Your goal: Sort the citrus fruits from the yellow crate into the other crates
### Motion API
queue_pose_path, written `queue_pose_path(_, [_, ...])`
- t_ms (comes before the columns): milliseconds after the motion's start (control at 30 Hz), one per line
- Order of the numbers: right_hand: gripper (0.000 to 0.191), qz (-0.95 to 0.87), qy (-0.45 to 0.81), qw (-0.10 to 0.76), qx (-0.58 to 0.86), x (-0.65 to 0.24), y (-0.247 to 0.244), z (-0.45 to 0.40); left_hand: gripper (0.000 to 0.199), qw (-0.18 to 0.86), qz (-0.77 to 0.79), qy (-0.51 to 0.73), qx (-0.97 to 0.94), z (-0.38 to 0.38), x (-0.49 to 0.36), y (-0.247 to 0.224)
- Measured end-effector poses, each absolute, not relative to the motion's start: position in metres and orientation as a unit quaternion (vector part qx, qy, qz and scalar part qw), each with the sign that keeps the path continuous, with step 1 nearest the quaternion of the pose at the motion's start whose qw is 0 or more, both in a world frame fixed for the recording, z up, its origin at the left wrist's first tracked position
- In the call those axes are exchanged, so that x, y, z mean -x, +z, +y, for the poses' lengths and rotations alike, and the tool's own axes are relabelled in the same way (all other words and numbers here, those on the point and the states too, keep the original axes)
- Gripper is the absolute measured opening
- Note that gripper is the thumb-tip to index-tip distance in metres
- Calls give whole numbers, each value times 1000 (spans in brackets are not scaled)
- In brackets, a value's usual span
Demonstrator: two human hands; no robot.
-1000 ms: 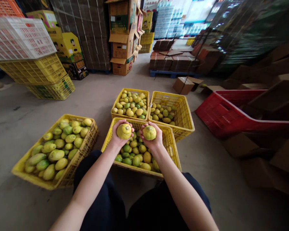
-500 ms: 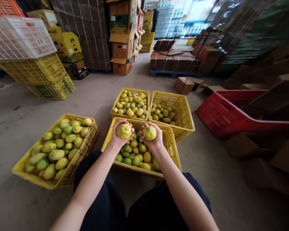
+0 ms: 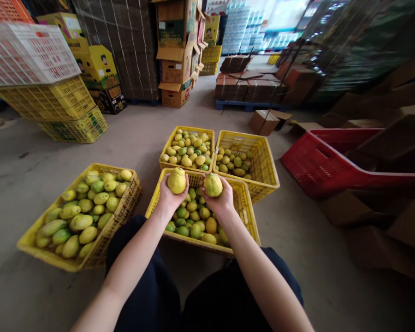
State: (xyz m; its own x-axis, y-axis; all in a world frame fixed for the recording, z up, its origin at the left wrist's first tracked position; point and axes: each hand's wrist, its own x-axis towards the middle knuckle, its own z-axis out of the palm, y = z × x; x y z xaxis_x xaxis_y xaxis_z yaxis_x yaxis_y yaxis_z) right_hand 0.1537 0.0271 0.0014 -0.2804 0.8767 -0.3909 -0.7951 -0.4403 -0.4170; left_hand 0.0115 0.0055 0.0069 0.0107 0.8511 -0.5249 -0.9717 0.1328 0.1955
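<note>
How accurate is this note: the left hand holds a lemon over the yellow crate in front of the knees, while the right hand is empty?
One slip: the right hand is not empty; the head view shows it holding a second lemon. The left hand does hold a lemon over that yellow crate.

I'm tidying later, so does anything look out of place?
Yes, the cardboard boxes at far right: they lie jumbled at mixed angles around the red crate. Both held fruits look whole.
</note>
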Motion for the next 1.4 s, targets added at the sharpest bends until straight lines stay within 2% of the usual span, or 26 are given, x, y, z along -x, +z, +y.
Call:
queue_pose_path(133, [18, -48, 787, 551, 274, -152, -3, 30, 22, 646, 305, 686, 140, 15, -11, -5])
queue_pose_path(300, [11, -39, 775, 570, 269, -150, -8, 33, 19, 641, 305, 695, 117, 18, -14, -5])
queue_pose_path(433, [15, -40, 760, 589, 273, -149, -11, 34, 16, 631, 302, 708, 95, 17, -16, -1])
queue_pose_path(533, [6, -51, 775, 562, 285, -151, -11, 35, 21, 658, 286, 691, 88, 13, -16, 1])
queue_pose_path(633, [24, -74, 807, 505, 297, -154, -10, 34, 37, 701, 260, 658, 84, 8, -15, 3])
queue_pose_path(700, [29, -85, 815, 489, 300, -155, -9, 34, 41, 717, 239, 650, 76, 6, -15, 3])
queue_pose_path(900, [25, -140, 809, 482, 305, -157, -10, 36, 35, 696, 270, 665, 26, 9, -12, 7])
queue_pose_path(1067, [19, -157, 809, 459, 334, -157, -13, 39, 38, 708, 267, 654, -12, 6, -11, 15])
queue_pose_path(1200, [14, -164, 803, 479, 314, -154, -10, 36, 32, 689, 312, 654, -12, 3, -9, 20])
queue_pose_path(1400, [7, -205, 789, 490, 310, -155, -4, 32, 43, 716, 261, 646, -44, 6, -7, 15])
